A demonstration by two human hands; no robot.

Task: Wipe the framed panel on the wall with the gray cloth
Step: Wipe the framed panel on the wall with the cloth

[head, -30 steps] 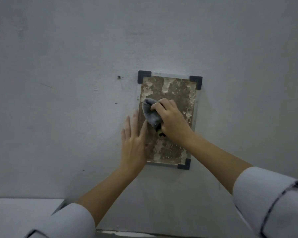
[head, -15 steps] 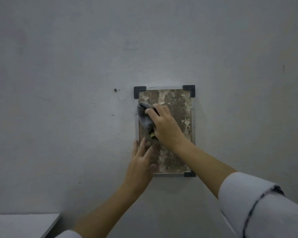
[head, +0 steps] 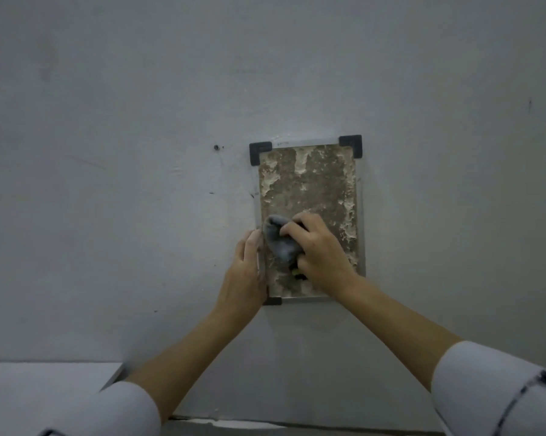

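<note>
Pale gray wall filling the view, small screw hole at ten o'clock from centre. Below, at seven o'clock, corner of a white surface. Left hand flat and open against the panel's left edge, fingers pointing to twelve o'clock, gripping nothing. Framed panel upright just right of centre, mottled brown, black corner caps. Gray cloth bunched on its lower left area. Right hand closed around the cloth, pressing it to the panel. White sleeve at five o'clock.
</note>
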